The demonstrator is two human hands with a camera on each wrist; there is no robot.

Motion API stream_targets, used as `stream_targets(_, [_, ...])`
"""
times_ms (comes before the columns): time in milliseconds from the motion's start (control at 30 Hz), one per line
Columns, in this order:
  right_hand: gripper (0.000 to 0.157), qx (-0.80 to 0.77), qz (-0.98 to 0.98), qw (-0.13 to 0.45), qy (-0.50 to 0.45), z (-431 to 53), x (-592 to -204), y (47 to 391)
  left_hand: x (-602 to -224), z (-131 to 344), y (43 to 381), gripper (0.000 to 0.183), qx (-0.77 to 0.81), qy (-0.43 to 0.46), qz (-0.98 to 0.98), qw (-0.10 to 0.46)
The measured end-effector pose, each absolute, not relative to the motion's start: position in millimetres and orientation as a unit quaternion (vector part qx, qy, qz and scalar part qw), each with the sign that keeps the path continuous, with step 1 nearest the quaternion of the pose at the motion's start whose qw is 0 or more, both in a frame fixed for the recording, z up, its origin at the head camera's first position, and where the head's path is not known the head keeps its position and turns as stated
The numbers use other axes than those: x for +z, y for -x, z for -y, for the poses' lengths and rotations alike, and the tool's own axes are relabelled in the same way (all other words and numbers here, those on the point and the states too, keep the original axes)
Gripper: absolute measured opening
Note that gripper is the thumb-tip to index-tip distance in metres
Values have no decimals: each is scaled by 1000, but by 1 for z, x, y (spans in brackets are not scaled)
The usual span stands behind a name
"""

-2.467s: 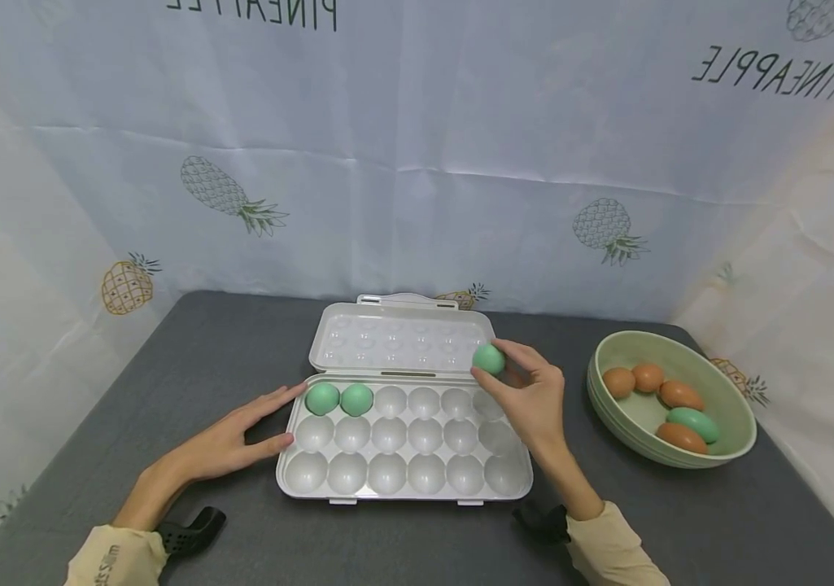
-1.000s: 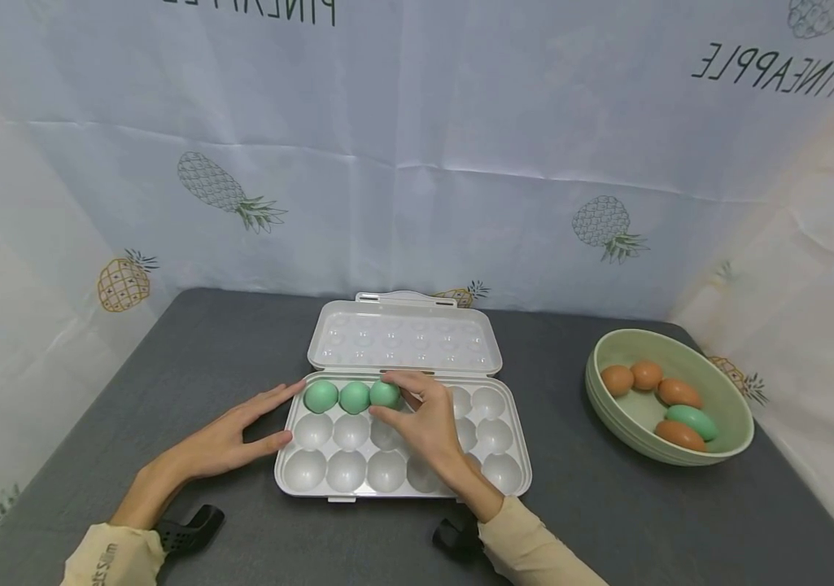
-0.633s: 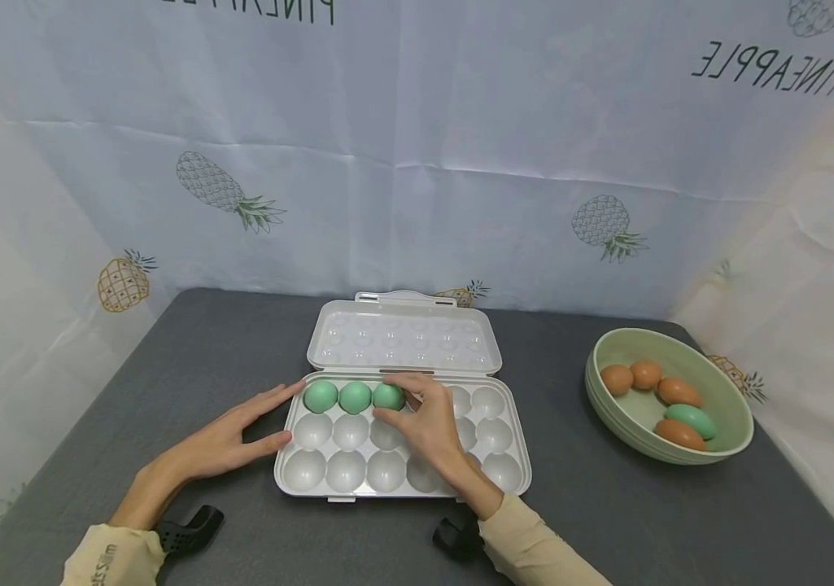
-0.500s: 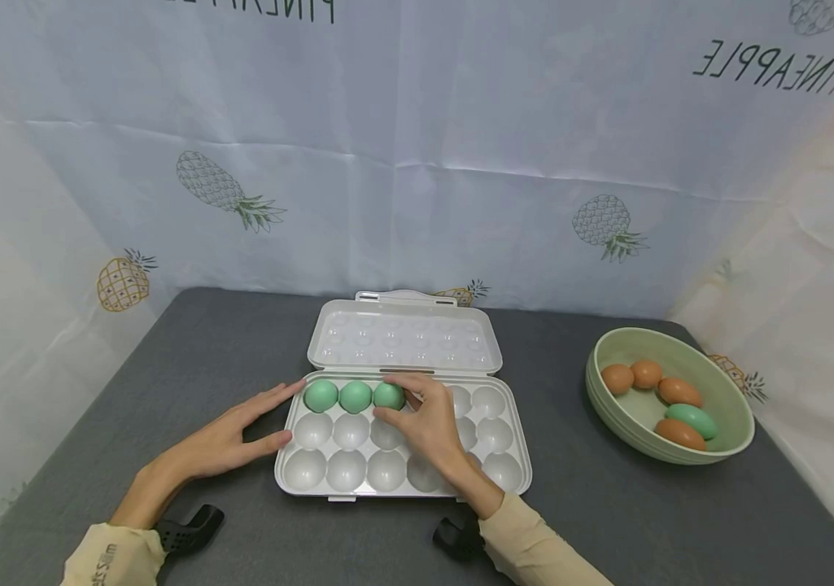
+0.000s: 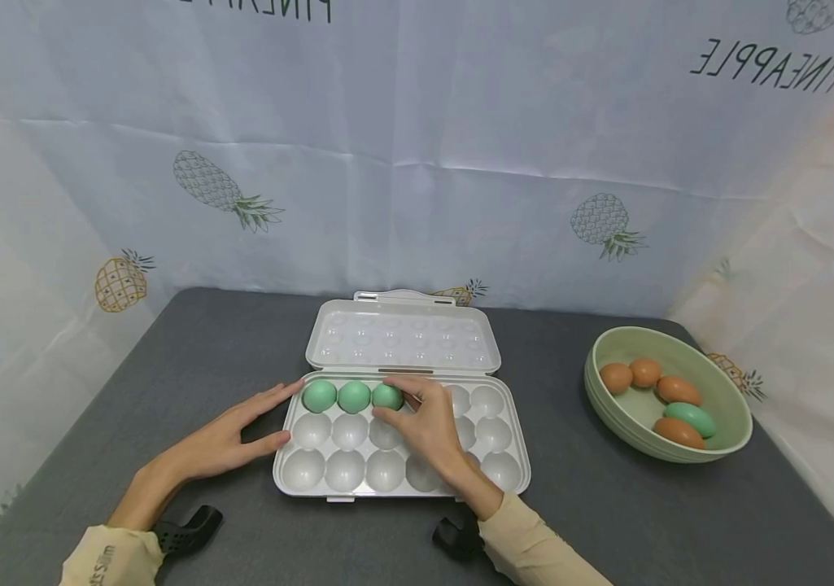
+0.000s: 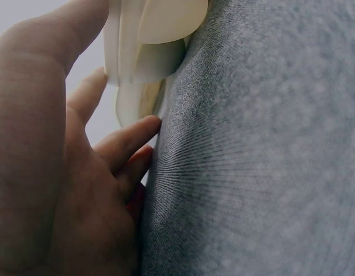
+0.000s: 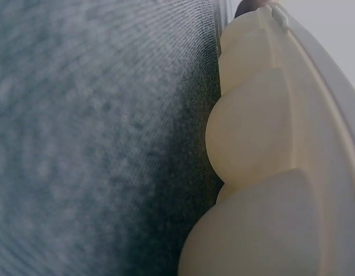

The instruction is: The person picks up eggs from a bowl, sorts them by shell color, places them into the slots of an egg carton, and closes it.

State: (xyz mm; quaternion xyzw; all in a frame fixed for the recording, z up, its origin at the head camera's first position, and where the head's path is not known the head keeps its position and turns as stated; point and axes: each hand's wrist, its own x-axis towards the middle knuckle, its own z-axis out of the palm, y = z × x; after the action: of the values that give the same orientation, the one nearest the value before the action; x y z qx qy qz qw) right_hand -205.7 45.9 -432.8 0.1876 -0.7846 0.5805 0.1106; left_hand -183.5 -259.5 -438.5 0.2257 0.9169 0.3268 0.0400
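A white egg tray (image 5: 405, 493) lies on the table with its lid (image 5: 403, 334) folded back. My right hand (image 5: 427, 427) pinches a green egg (image 5: 386, 396) between thumb and fingers, in the third cup from the left of the back row. Two more green eggs, one at the corner (image 5: 319, 396) and one beside it (image 5: 354, 397), fill the cups to its left. My left hand (image 5: 229, 439) touches the tray's left edge with fingers stretched out. In the left wrist view, the left hand's fingers (image 6: 128, 141) reach along the tray's side. The right wrist view shows the tray's rounded cups (image 7: 252, 129); the right hand is hidden there.
A pale green bowl (image 5: 617, 427), seemingly stacked on another, stands at the right of the dark grey table (image 5: 241, 334). Several brown eggs (image 5: 678, 391) and one green egg (image 5: 689, 419) lie in it. A pineapple-print curtain (image 5: 402, 220) hangs behind.
My right hand has carried the green egg from above the tray's back right leftward and down into the back row. Over the last half second both hands stay nearly still.
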Motion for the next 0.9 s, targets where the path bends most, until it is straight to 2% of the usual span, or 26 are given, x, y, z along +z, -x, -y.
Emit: stream_targets(900, [46,617,763,84,-172,-56,-425,192,-441,260,184,69,332,-232,-914,36])
